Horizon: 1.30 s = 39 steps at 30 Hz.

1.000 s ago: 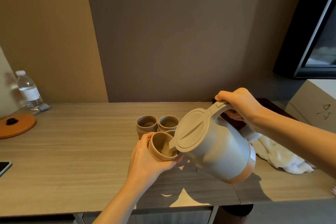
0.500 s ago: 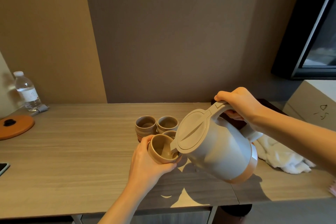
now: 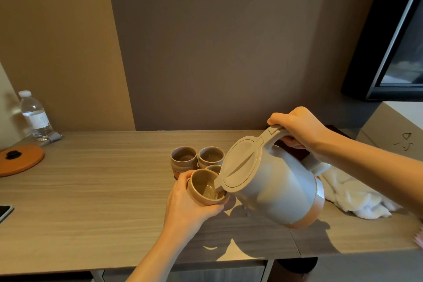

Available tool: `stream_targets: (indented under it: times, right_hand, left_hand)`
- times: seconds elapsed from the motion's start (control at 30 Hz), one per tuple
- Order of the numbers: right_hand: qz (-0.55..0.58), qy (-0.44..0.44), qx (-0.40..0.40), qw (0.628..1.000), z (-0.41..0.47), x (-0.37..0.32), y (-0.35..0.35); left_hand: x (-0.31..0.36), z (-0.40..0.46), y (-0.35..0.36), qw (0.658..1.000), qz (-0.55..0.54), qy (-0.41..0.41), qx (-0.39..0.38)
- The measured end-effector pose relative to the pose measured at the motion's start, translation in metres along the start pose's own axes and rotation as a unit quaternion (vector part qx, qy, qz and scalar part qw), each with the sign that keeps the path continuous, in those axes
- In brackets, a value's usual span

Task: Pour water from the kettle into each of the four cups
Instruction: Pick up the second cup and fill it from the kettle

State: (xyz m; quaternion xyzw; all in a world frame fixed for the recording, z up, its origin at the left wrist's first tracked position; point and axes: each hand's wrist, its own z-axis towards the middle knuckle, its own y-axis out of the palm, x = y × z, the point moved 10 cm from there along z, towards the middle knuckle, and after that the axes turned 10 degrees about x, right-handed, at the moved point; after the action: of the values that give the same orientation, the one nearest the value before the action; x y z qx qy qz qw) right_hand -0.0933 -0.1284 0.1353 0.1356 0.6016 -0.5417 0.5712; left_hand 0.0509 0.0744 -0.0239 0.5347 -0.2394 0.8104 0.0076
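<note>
No writing can be read: the bottle (image 3: 34, 117) near the table's (image 3: 103, 190) back left corner has a pale label whose print is too small, and a box (image 3: 393, 130) at the far right shows only a dark scribble. The right hand (image 3: 297, 128) has its fingers wrapped tight around the handle of the kettle (image 3: 272, 183), a smooth grey plastic jug with a beige lid and a copper-toned band at its base, tipped steeply to the left above the table's front edge. Its spout reaches into a cup (image 3: 206, 188), a matte tan ceramic one, tilted toward the kettle and clasped in the left hand (image 3: 190, 204), fingers curled under and around its wall; some water sits inside. Three more cups (image 3: 184, 158), round and grey-brown, stand close together on the wood-grain table just behind the held one, the nearest mostly hidden by the lid. A crumpled white cloth (image 3: 352, 194) lies toward the right edge behind the kettle. A flat orange disc (image 3: 20, 161) with a black knob rests at the left edge, below the bottle.
</note>
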Motion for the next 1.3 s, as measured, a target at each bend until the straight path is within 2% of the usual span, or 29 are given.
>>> stream_targets:
  times: [1.3]
  right_hand:
    - [-0.006,-0.019,-0.02,1.0,0.001,-0.005,0.017]
  left_hand:
    - [-0.018,-0.004,-0.006,0.997,-0.061,-0.052,0.001]
